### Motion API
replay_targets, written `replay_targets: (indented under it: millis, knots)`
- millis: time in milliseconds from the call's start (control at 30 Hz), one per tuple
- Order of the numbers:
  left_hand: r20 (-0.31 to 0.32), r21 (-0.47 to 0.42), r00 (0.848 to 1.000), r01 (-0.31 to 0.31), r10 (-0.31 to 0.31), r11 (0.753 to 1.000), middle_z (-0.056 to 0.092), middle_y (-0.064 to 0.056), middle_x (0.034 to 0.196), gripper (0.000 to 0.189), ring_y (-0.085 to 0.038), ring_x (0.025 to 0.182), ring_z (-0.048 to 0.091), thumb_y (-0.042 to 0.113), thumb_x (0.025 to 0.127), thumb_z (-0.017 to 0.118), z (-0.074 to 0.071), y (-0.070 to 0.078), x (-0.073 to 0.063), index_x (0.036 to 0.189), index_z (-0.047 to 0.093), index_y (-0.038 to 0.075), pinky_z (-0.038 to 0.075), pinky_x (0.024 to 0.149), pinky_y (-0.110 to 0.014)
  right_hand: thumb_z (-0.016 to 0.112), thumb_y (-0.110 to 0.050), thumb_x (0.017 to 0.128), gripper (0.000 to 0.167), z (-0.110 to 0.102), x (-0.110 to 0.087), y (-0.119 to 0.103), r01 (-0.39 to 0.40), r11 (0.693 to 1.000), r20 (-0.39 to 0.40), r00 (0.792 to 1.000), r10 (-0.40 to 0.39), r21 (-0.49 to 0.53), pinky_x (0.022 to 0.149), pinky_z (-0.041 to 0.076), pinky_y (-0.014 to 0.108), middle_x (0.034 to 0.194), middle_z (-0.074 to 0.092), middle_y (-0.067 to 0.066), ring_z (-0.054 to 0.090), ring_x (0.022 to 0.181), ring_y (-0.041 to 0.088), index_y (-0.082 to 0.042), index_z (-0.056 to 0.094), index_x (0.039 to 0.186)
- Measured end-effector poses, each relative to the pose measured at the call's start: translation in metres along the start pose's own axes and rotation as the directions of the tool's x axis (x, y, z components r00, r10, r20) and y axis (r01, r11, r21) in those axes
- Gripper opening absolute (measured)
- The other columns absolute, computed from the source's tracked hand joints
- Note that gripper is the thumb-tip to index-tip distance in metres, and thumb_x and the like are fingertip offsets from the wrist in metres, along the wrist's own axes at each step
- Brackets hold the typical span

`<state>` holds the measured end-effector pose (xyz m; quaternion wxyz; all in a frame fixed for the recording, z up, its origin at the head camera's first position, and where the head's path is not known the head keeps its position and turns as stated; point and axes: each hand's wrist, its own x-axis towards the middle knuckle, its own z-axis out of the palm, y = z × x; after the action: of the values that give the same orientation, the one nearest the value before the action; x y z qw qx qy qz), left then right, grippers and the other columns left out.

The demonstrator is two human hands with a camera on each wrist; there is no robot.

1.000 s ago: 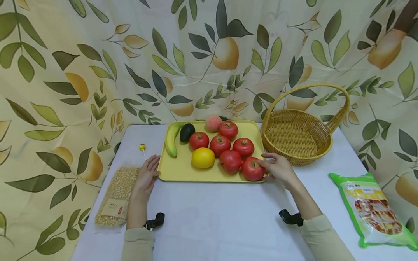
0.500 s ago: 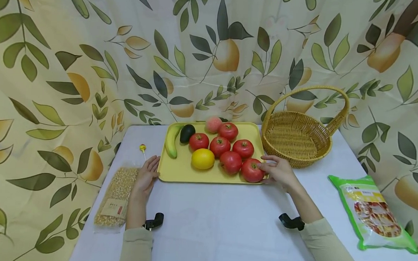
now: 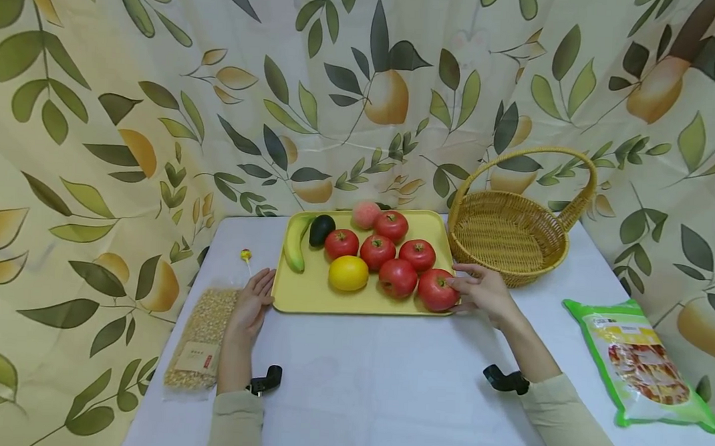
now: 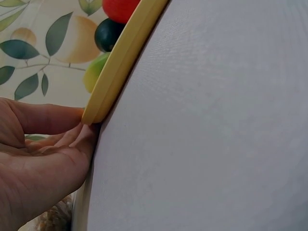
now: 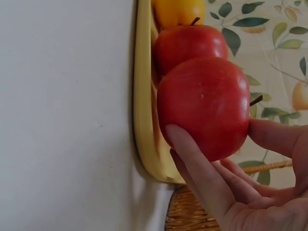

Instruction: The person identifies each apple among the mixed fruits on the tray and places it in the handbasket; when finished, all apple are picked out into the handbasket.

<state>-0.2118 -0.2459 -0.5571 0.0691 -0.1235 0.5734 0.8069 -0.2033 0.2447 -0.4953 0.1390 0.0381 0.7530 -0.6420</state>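
My right hand point(image 3: 489, 298) grips a red apple point(image 3: 435, 291) at the front right corner of a yellow tray point(image 3: 306, 292). In the right wrist view its fingers and thumb curl round that apple point(image 5: 204, 106), whose stem points sideways. My left hand point(image 3: 249, 306) pinches the tray's front left corner between thumb and forefinger, as the left wrist view shows. On the tray are several more red apples point(image 3: 377, 252), a yellow lemon point(image 3: 348, 273), a banana point(image 3: 294, 248), a dark green avocado point(image 3: 321, 230) and a pink peach point(image 3: 366, 214).
Behind my right hand stands a wicker basket point(image 3: 509, 236) with a tall handle. A green-edged snack bag point(image 3: 642, 362) lies at the right. Left of the tray are a bag of pale grains point(image 3: 203, 333) and a lollipop point(image 3: 245, 254). A patterned curtain hangs behind the table.
My right hand and the apple it holds have shifted slightly right, and a small gap has opened beside the neighbouring apple. The left hand stays at the tray corner.
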Motion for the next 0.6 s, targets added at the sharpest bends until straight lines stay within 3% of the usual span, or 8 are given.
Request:
replay_targets:
  millis: [200, 600]
  knots:
    - [0.006, -0.012, 1.000, -0.006, 0.006, 1.000, 0.023, -0.014, 0.171, 0.087, -0.024, 0.159, 0.020, -0.030, 0.088, 0.031, 0.000, -0.003, 0.003, 0.166, 0.016, 0.004, 0.023, 0.128, -0.034, 0.068, -0.017, 0.102, 0.066, -0.004, -0.006, -0.009, 0.010, 0.999, -0.011, 1.000, -0.010, -0.032, 0.084, 0.060, 0.059, 0.139, 0.056, 0.038, 0.076, 0.095, 0.030, 0.007, 0.037, 0.155]
    - [-0.001, 0.002, 1.000, -0.002, 0.002, 1.000, 0.024, -0.015, 0.171, 0.086, -0.025, 0.158, 0.021, -0.029, 0.088, 0.031, -0.001, -0.001, 0.003, 0.166, 0.016, 0.004, 0.022, 0.128, -0.035, 0.069, -0.021, 0.102, 0.062, -0.008, -0.015, -0.026, 0.047, 0.996, -0.020, 0.999, -0.049, -0.082, 0.083, 0.063, 0.054, 0.140, 0.058, 0.034, 0.072, 0.105, 0.023, 0.003, 0.043, 0.153]
